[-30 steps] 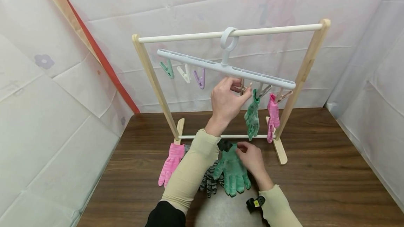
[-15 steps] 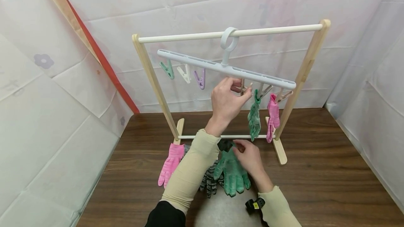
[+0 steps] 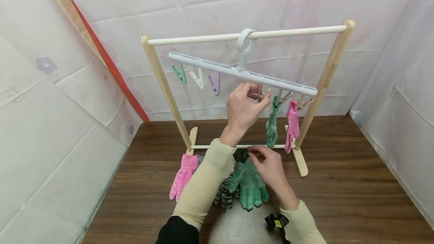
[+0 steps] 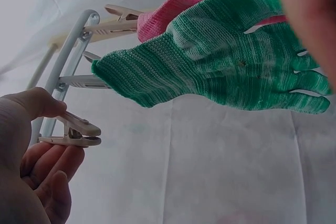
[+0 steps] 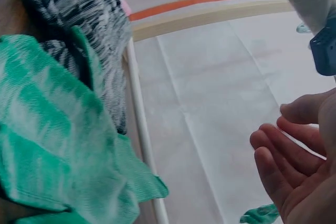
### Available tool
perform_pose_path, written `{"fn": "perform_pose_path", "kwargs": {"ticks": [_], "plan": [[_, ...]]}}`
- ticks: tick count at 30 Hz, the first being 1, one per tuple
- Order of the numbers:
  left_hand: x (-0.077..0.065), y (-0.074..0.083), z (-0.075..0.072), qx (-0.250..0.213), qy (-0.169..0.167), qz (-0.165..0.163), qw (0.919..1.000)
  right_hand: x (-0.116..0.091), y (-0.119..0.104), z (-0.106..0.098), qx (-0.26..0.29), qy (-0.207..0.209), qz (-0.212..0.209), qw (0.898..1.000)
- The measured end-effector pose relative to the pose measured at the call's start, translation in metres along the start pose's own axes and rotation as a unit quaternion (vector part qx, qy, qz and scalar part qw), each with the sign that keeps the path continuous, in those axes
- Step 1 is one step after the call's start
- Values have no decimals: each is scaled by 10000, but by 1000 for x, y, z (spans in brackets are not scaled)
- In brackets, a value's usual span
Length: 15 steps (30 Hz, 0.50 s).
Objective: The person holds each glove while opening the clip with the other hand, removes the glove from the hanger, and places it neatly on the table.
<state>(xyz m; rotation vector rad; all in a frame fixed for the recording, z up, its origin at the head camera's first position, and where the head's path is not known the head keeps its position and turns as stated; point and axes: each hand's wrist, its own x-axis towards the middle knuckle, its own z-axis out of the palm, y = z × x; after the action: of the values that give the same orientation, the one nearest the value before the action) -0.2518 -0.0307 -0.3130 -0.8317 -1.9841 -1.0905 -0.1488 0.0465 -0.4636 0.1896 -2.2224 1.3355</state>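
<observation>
My left hand point(image 3: 242, 108) pinches a beige clothespin point(image 4: 81, 129) under the grey-white hanger point(image 3: 207, 64), thumb on one side and fingers on the other. Nothing is between that pin's tips. To its right, a green glove point(image 3: 272, 123) and a pink glove point(image 3: 292, 125) hang from two further beige pins. My right hand point(image 3: 271, 166) is raised above a green glove point(image 3: 250, 187) lying on the table. Its fingers are loosely bent and hold nothing, as the right wrist view shows. A black-and-white glove point(image 3: 224, 195) lies partly under the left forearm.
A wooden rack point(image 3: 325, 78) with a white top bar point(image 3: 295, 33) carries the tilted hanger. Green point(image 3: 179, 73), white point(image 3: 197, 78) and purple point(image 3: 214, 84) pins hang at its left. A pink glove point(image 3: 184, 176) lies left of the left forearm.
My right hand has shifted slightly up and left, away from the lying green glove's cuff. The hanging green glove has swung and turned a little. My left hand stays on the same pin.
</observation>
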Motion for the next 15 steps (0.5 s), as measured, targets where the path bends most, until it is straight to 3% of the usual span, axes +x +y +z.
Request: {"fn": "perform_pose_path", "kwargs": {"ticks": [15], "plan": [[-1,-1,0,-99,-10,20,9999,8,-34,-27,273,936,-1097,9892]]}}
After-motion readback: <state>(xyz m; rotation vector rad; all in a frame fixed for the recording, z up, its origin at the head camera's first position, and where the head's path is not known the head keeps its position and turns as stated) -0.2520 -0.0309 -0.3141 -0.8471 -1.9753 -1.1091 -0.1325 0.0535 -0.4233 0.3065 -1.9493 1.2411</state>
